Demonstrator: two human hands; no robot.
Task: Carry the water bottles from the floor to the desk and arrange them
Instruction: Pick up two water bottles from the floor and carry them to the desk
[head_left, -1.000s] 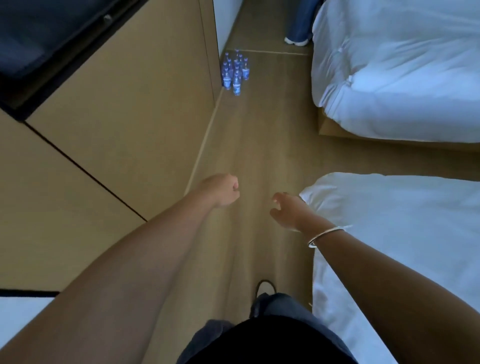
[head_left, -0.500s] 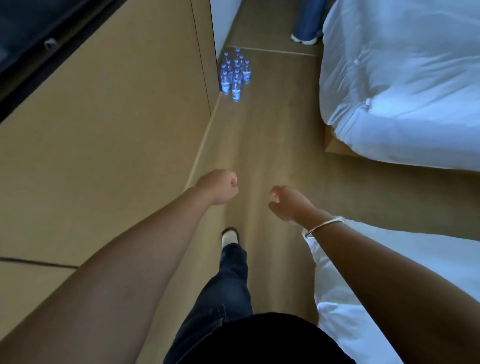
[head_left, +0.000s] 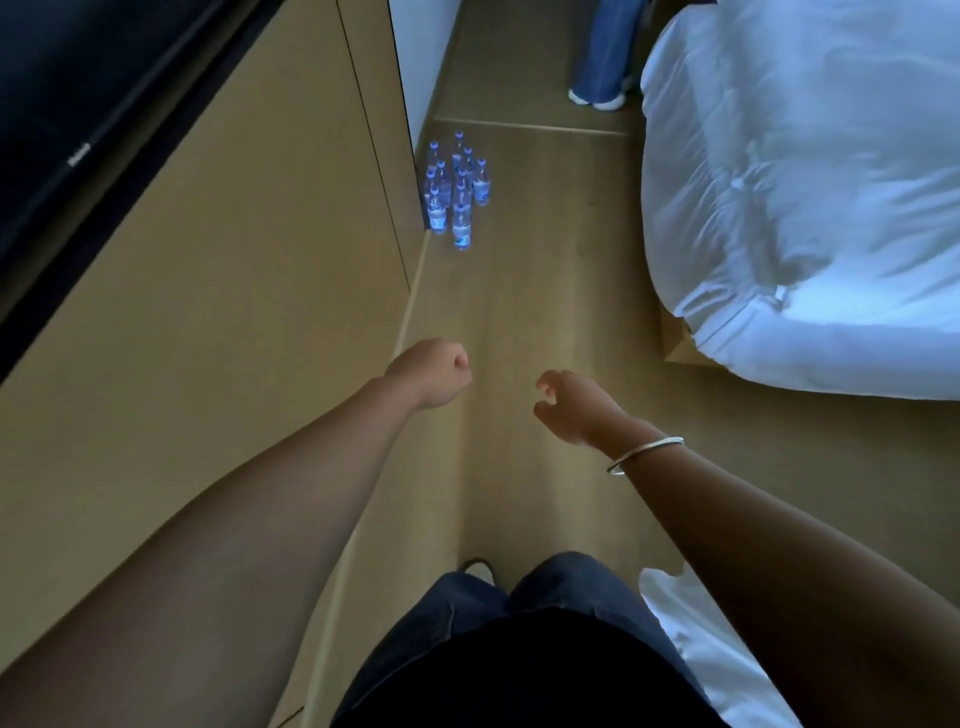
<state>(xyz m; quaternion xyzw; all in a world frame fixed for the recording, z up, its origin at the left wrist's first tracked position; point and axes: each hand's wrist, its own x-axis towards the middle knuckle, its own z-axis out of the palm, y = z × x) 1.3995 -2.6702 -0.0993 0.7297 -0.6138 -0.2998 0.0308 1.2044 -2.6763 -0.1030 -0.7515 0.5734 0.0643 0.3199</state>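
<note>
Several clear water bottles (head_left: 457, 189) with blue caps and labels stand upright in a tight cluster on the wooden floor (head_left: 524, 291), close to the corner of the tan wall panel. My left hand (head_left: 434, 371) is stretched forward as a closed fist with nothing in it. My right hand (head_left: 574, 405), with a silver bangle on the wrist, is held out beside it with the fingers loosely curled and apart, holding nothing. Both hands are well short of the bottles. No desk is in view.
A tan wooden wall panel (head_left: 223, 291) with a dark screen (head_left: 78, 114) runs along the left. A bed with white bedding (head_left: 810, 197) fills the right; a second bed's corner (head_left: 691, 639) is at the lower right. Another person's jeans and shoes (head_left: 602, 67) stand beyond the bottles.
I have walked forward along the aisle; the bottles are nearer and the near bed has slid back to my lower right. Both hands keep their pose.
</note>
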